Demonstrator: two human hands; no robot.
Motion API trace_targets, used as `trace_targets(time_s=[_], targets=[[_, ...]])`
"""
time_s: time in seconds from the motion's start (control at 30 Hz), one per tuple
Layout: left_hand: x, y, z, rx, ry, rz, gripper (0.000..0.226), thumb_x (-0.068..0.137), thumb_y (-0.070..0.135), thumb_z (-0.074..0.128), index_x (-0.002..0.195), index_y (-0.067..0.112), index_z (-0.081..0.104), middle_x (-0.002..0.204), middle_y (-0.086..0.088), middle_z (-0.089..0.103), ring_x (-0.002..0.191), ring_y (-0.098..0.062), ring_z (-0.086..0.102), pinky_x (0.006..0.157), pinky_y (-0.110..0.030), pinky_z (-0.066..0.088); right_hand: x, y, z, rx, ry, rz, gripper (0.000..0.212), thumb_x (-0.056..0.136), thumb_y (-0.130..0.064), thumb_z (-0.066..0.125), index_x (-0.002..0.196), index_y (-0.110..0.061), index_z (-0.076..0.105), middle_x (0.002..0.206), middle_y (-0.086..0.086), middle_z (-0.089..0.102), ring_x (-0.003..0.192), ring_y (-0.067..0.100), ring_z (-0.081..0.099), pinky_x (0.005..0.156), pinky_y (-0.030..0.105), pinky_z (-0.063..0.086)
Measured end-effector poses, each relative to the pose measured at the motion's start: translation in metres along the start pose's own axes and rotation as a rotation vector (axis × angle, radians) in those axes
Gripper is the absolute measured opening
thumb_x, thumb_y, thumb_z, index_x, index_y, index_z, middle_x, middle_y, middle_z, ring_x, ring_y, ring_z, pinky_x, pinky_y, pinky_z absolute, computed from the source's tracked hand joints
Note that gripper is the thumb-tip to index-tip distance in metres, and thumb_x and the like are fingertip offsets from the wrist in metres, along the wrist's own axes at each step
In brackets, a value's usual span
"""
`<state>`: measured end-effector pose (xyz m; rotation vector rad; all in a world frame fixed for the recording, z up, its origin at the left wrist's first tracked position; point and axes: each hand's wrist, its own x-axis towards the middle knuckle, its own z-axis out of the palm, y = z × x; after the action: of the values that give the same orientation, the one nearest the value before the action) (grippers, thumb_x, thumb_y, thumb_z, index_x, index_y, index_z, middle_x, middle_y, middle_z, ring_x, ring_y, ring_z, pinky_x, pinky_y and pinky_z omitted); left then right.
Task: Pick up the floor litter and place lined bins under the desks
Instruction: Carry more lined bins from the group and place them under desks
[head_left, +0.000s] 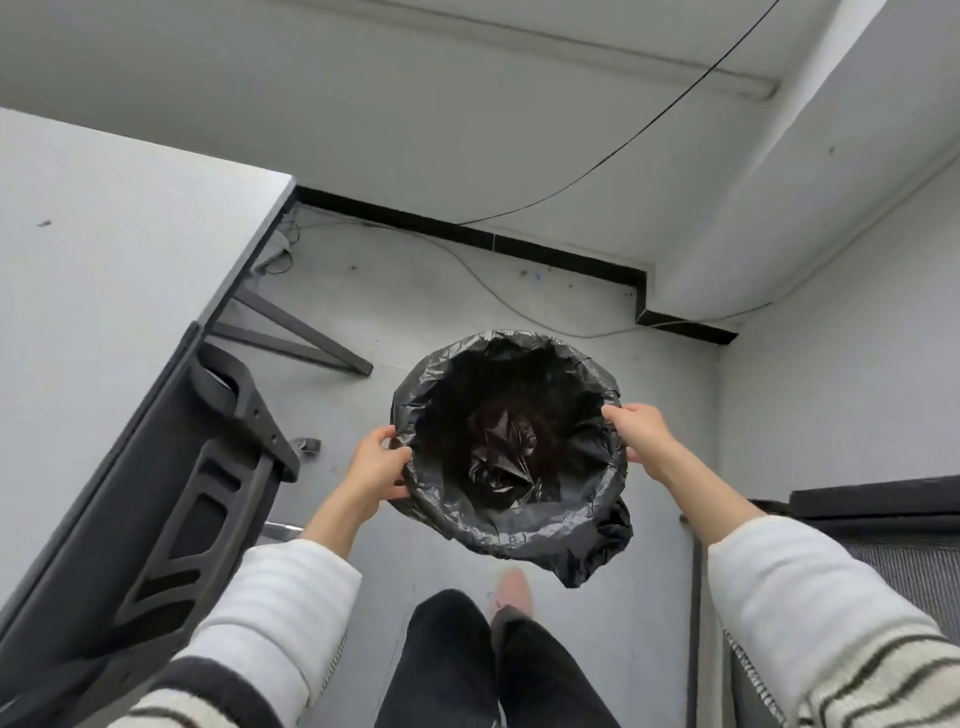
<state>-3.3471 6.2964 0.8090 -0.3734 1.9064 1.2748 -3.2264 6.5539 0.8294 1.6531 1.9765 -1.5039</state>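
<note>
While both hands grip bin | black liner inside

Black-lined bin (rim-held) — left hand, right hand — above floor.

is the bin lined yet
Lined: a black bag covers the bin's rim, sagging inside. Left hand and right hand hold it.

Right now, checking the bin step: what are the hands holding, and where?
The lined bin, by its bag-covered rim: left hand on the left side, right hand on the right.
</note>
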Motion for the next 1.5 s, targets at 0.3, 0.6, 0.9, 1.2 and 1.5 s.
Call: trace_targets(time_s=[0.3,0.6,0.9,1.2,1.5], targets=[[0.144,0.080,0.001,-0.104,0.102,-0.109,0.047,0.093,-0.003,0.045,0.138,0.012,0.039,0.106,-0.013,0.058,0.094,-0.028,0.060,0.073,-0.041,0.055,0.153,-0.129,0.049,-0.097,-0.061,0.026,0.038,0.089,-0.010,0.044,0.058,-0.020,0.024,0.060,0.001,0.022,0.057,0.017,0.020,0.069,0.032,0.026],[0.328,0.069,-0.002,-0.047,0.249,-0.293,0.042,0.091,-0.001,0.045,0.126,0.022,0.049,0.098,-0.015,0.067,0.090,-0.030,0.066,0.083,-0.043,0.057,0.331,-0.168,0.167,-0.115,-0.140,0.081,0.010,0.091,-0.013,0.047,0.083,-0.014,0.054,0.069,0.003,0.043,0.067,0.017,0.038,0.065,0.028,0.036],[0.542,-0.011,-0.009,-0.041,0.408,-0.381,0.025,0.084,0.005,0.052,0.107,0.013,0.061,0.102,-0.009,0.070,0.100,-0.029,0.066,0.092,-0.046,0.053,0.502,-0.126,0.306,-0.110,-0.292,0.205,0.014,0.092,-0.005,0.044,0.088,-0.016,0.051,0.077,0.007,0.051,0.062,0.015,0.045,0.061,0.029,0.041],[0.624,-0.038,-0.033,0.083,0.702,-0.345,0.033,0.092,0.004,0.046,0.124,0.009,0.053,0.117,-0.014,0.064,0.109,-0.032,0.059,0.098,-0.040,0.046,0.567,-0.107,0.408,-0.083,-0.446,0.090,0.040,0.089,0.001,0.048,0.126,-0.011,0.050,0.097,0.011,0.061,0.079,0.022,0.058,0.088,0.047,0.053],[0.645,-0.054,-0.069,0.095,0.809,-0.358,0.034,0.093,0.003,0.043,0.125,0.008,0.055,0.122,-0.013,0.062,0.112,-0.031,0.058,0.098,-0.035,0.043,0.569,-0.108,0.476,0.051,-0.489,0.045,0.049,0.088,0.009,0.044,0.129,-0.015,0.052,0.091,0.001,0.066,0.077,0.019,0.062,0.082,0.041,0.054]])
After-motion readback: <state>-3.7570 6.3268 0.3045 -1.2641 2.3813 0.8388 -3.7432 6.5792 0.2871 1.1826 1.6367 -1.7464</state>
